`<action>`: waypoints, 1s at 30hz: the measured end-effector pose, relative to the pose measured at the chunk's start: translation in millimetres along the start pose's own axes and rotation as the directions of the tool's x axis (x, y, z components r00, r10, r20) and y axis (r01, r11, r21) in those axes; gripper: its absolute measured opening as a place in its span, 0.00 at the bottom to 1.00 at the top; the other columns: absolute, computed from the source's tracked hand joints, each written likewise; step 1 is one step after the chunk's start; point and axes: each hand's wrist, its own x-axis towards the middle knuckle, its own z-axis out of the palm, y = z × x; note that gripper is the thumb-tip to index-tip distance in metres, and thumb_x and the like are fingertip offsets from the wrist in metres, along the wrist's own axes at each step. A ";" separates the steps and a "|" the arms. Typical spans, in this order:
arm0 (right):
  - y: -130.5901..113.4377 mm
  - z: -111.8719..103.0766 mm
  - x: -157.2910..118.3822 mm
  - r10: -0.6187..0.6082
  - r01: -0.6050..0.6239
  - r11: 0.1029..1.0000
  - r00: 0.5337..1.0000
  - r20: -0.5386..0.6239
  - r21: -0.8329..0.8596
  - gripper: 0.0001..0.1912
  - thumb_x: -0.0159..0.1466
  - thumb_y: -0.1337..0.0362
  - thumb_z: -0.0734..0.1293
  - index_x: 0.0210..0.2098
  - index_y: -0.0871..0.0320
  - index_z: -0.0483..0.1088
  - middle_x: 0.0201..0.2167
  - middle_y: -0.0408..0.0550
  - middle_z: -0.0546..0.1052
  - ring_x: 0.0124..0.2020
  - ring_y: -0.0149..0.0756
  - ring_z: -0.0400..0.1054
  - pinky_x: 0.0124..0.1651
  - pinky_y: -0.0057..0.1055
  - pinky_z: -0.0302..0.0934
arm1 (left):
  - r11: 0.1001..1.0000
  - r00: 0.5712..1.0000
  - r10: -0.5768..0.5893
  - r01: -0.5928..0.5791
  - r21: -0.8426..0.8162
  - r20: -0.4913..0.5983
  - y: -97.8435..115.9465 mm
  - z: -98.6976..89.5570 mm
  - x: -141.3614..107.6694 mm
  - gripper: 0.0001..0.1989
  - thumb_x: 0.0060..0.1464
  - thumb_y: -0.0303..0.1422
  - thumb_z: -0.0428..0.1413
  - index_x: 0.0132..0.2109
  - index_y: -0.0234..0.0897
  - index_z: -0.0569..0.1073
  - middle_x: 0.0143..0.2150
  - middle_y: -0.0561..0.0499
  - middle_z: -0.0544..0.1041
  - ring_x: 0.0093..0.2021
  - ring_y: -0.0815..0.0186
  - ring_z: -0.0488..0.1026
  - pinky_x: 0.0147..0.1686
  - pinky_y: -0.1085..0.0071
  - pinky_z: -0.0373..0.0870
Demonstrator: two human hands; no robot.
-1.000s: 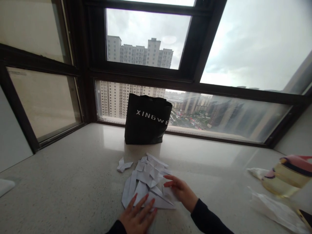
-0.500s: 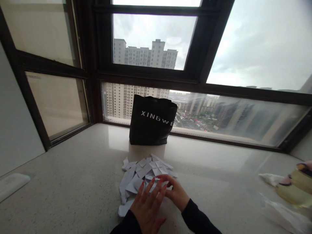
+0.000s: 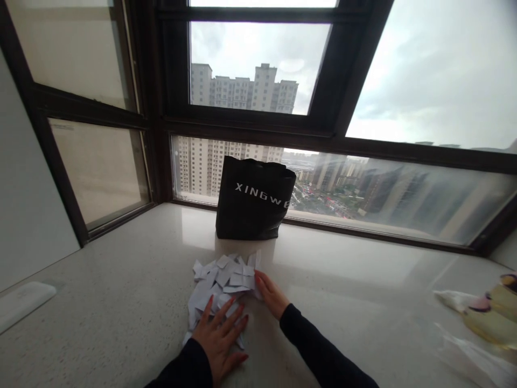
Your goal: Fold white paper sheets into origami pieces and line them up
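A loose heap of torn white paper pieces (image 3: pixel 226 275) lies on the pale stone sill in front of me. My left hand (image 3: pixel 220 334) rests over the near side of the heap, fingers spread and open. Part of the paper under it is hidden. Against the heap's right edge is my right hand (image 3: pixel 271 293), turned on its side with its fingertips touching the paper. Its fingers are stretched out, partly hidden from view, and no grip shows.
Behind the heap a black bag (image 3: pixel 254 202) with white lettering stands upright by the window. A white flat object (image 3: pixel 28 304) lies at the left. At the right edge sit a yellowish object (image 3: pixel 495 318) and clear plastic wrapping (image 3: pixel 472 358).
My hands have moved apart. The right one went up and away to the heap's right side; the left shifted left. The paper pieces are pushed left and closer together.
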 end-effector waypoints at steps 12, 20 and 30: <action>3.1 27.2 41.9 0.024 -0.021 0.969 1.000 0.007 -0.247 0.13 0.59 0.63 0.59 0.44 0.58 0.62 0.49 0.49 0.62 0.48 0.40 0.57 0.49 0.47 0.50 | 0.957 0.986 -0.155 0.164 0.240 -0.056 -43.0 -23.9 -40.0 0.28 0.45 0.53 0.43 0.52 0.49 0.60 0.54 0.52 0.63 0.58 0.55 0.43 0.52 0.53 0.28; -21.1 76.5 30.8 -0.044 0.080 0.960 0.989 0.138 -0.268 0.18 0.58 0.67 0.57 0.49 0.61 0.60 0.50 0.52 0.64 0.53 0.41 0.53 0.54 0.38 0.47 | 0.902 0.944 -0.329 0.323 0.287 -0.031 -93.8 -35.8 -33.4 0.26 0.49 0.50 0.40 0.54 0.47 0.58 0.53 0.48 0.63 0.56 0.55 0.51 0.52 0.52 0.32; -28.5 80.2 6.5 -0.090 0.157 0.943 0.970 0.227 -0.295 0.22 0.57 0.68 0.56 0.51 0.59 0.57 0.51 0.52 0.63 0.55 0.45 0.50 0.56 0.46 0.36 | 0.892 0.932 -0.361 0.338 0.300 0.023 -78.6 -29.9 -37.4 0.21 0.50 0.44 0.43 0.51 0.47 0.62 0.53 0.49 0.64 0.54 0.53 0.53 0.50 0.49 0.34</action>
